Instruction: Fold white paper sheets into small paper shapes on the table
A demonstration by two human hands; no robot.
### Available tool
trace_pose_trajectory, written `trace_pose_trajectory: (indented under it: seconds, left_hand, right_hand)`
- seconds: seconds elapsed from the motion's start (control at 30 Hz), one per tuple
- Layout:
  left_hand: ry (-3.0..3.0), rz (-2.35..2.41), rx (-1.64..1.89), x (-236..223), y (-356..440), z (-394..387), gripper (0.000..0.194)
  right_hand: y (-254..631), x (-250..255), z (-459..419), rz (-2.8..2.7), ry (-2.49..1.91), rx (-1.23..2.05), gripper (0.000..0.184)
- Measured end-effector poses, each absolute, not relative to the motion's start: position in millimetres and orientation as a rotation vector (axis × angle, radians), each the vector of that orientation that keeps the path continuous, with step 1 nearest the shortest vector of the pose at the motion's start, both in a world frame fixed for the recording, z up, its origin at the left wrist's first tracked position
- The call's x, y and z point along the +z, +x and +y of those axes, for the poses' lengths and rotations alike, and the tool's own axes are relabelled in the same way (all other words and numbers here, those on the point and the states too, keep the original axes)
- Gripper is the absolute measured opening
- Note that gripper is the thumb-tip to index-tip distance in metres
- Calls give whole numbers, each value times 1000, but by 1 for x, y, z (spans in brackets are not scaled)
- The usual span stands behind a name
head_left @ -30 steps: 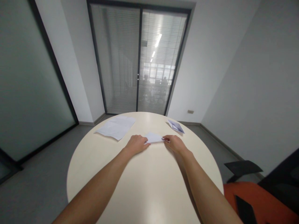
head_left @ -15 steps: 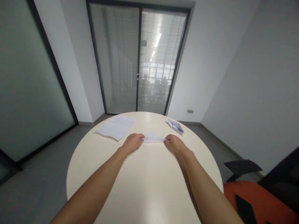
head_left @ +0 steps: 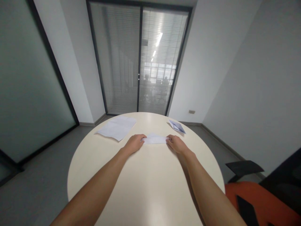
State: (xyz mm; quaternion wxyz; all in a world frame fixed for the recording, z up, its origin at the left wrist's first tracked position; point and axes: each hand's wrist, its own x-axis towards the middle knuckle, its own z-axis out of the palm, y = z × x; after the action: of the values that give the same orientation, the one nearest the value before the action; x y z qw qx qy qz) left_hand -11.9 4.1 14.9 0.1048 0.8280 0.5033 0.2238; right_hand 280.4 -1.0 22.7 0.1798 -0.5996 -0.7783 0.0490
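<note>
A small folded white paper (head_left: 154, 139) lies on the round cream table (head_left: 145, 185), toward its far side. My left hand (head_left: 134, 143) pinches the paper's left end with curled fingers. My right hand (head_left: 176, 144) holds the right end, fingers closed on it. The paper is stretched flat between both hands. Its underside and the fingertips beneath it are hidden.
A flat white sheet (head_left: 116, 128) lies at the table's far left. A folded paper shape (head_left: 176, 126) sits at the far right edge. An orange and black chair (head_left: 256, 201) stands at the lower right. Glass doors with blinds (head_left: 141, 59) are behind the table.
The paper went from a raised, peaked fold to a flatter, narrower strip. My left hand shifted left to the paper's end; my right hand stayed nearly in place.
</note>
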Motion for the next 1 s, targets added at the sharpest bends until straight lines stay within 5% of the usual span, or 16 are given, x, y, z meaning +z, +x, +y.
trace_pose_trajectory:
  seconds: [0.83,1.0]
  left_hand:
    - [2459,1747,572,13,3,-6,32]
    - [2626,1565,636,9,6,-5,45]
  right_hand:
    - [272,10,5,-2076,-1759,102,31]
    - [274,8,5,-2107,-1704,84,33]
